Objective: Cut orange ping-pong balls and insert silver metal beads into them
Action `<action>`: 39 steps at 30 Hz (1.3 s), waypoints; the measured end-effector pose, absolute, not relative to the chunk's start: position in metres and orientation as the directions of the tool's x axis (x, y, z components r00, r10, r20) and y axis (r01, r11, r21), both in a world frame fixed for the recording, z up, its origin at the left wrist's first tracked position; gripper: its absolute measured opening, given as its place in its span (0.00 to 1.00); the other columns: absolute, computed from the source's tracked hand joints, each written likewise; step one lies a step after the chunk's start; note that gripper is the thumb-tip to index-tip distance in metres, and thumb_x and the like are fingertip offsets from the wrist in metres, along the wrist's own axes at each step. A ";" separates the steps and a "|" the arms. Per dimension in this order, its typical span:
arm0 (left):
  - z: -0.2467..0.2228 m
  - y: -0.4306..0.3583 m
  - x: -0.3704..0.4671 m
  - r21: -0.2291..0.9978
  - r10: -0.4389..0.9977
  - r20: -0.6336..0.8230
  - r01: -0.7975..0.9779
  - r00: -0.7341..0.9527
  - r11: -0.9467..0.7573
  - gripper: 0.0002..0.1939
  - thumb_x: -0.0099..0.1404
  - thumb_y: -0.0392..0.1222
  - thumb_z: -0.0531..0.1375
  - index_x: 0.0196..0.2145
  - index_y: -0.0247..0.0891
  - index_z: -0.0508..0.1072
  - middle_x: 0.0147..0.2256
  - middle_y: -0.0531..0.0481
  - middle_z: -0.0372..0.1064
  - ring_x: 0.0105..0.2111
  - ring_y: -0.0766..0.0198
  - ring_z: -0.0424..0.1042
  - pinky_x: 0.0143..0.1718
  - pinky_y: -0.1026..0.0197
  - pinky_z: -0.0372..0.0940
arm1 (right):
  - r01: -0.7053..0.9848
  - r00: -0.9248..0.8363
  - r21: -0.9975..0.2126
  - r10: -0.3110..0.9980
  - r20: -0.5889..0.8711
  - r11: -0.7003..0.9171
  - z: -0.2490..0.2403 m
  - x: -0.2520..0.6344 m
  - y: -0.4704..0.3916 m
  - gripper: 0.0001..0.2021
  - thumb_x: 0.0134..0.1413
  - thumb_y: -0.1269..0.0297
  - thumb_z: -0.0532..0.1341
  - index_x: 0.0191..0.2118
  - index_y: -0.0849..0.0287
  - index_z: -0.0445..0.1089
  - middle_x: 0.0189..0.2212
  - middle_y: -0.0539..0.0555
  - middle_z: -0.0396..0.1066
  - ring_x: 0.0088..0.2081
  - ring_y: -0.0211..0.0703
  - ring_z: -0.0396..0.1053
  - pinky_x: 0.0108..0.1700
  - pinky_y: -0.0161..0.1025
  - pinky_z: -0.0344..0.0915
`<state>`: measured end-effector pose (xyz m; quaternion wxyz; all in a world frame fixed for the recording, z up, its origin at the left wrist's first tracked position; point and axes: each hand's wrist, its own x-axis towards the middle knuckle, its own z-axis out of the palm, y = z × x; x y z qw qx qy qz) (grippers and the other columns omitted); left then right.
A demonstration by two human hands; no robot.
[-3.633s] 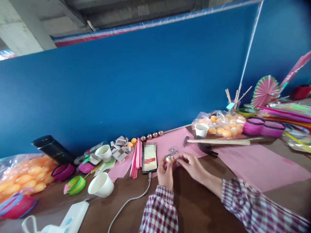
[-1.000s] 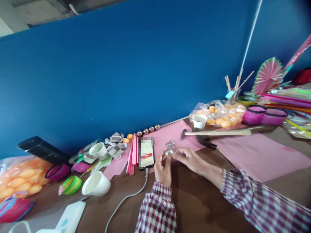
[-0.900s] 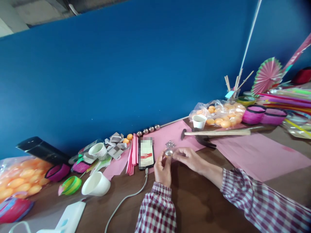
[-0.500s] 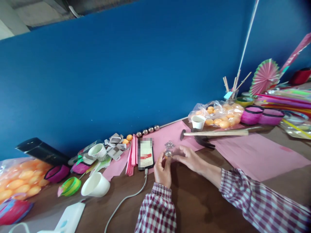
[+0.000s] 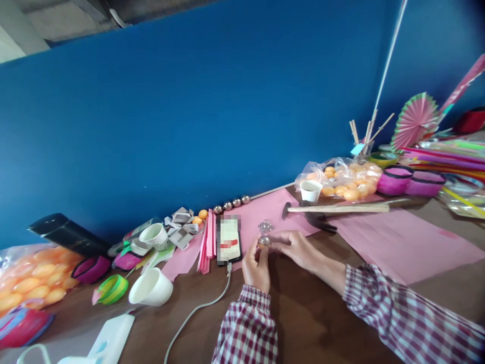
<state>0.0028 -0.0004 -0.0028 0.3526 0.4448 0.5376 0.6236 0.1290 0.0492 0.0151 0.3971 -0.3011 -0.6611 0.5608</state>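
A small shiny ball [image 5: 264,241], silver on top with a hint of orange low on its side, sits between my hands just above the brown table. My left hand [image 5: 256,268] grips it from the left and below, thumb and fingers around it. From the right, my right hand [image 5: 297,248] is closed with thumb and fingertips at the ball's side; whether a small piece is between them cannot be told. Just beyond lies a little pile of small silver pieces [image 5: 265,226] on pink paper [image 5: 248,230]. Several similar silver balls [image 5: 237,202] line the wall's foot.
A phone [image 5: 229,240] with a cable stands left of my hands. To the right lie a hammer [image 5: 337,208] and a pink sheet [image 5: 401,242]. White cups [image 5: 151,288], bags of orange balls [image 5: 34,275] and pink strips [image 5: 207,242] sit around. A blue wall rises behind.
My fingers have shifted slightly around the ball, and its silver top shows more fully. Both hands stay in about the same place; the whole view has moved a little.
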 end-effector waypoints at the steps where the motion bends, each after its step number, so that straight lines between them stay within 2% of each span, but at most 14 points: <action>1: -0.003 0.000 0.003 0.985 0.918 0.172 0.036 -0.358 -0.171 0.20 0.54 0.42 0.58 0.45 0.36 0.68 0.43 0.45 0.69 0.43 0.58 0.68 0.45 0.57 0.63 | -0.036 -0.494 -0.979 0.848 0.191 0.199 0.015 0.129 0.049 0.17 0.45 0.59 0.60 0.43 0.59 0.70 0.41 0.55 0.71 0.45 0.49 0.66 0.47 0.46 0.62; 14: -0.011 0.001 0.002 0.986 0.922 0.163 0.027 -0.350 -0.164 0.22 0.54 0.42 0.59 0.47 0.36 0.67 0.43 0.44 0.69 0.46 0.56 0.66 0.48 0.55 0.60 | -0.036 -0.453 -0.979 0.870 0.193 0.198 0.016 0.125 0.048 0.17 0.44 0.59 0.61 0.41 0.61 0.71 0.37 0.55 0.73 0.40 0.47 0.69 0.45 0.44 0.64; 21: -0.001 0.001 0.004 0.978 0.921 0.193 0.145 -0.339 -0.151 0.21 0.56 0.45 0.56 0.47 0.35 0.67 0.43 0.42 0.69 0.42 0.57 0.68 0.45 0.56 0.62 | -0.029 -0.404 -0.978 0.892 0.203 0.209 0.010 0.123 0.050 0.15 0.46 0.59 0.60 0.40 0.59 0.71 0.37 0.54 0.73 0.41 0.47 0.69 0.45 0.44 0.64; 27: 0.005 0.002 0.003 0.982 0.915 0.189 0.044 -0.357 -0.186 0.18 0.53 0.45 0.58 0.40 0.33 0.70 0.37 0.45 0.71 0.38 0.60 0.70 0.41 0.59 0.64 | -0.026 -0.418 -0.959 0.869 0.266 0.281 0.006 0.125 0.051 0.16 0.48 0.61 0.58 0.44 0.58 0.69 0.41 0.55 0.71 0.43 0.48 0.68 0.47 0.46 0.63; 33: 0.002 0.003 0.003 0.966 0.932 0.117 -0.178 -0.344 -0.187 0.16 0.54 0.46 0.58 0.38 0.33 0.69 0.36 0.45 0.70 0.36 0.62 0.70 0.41 0.58 0.65 | -0.025 -0.465 -0.938 0.826 0.318 0.347 0.009 0.125 0.046 0.17 0.50 0.60 0.57 0.46 0.58 0.67 0.41 0.55 0.71 0.41 0.46 0.68 0.45 0.44 0.65; 39: 0.000 0.003 0.003 0.974 0.921 0.157 -0.100 -0.356 -0.205 0.17 0.53 0.46 0.59 0.38 0.32 0.70 0.39 0.43 0.70 0.40 0.60 0.69 0.43 0.58 0.64 | 0.001 -0.468 -0.902 0.797 0.382 0.433 0.015 0.126 0.042 0.16 0.50 0.62 0.57 0.46 0.60 0.66 0.40 0.57 0.70 0.39 0.44 0.69 0.42 0.41 0.67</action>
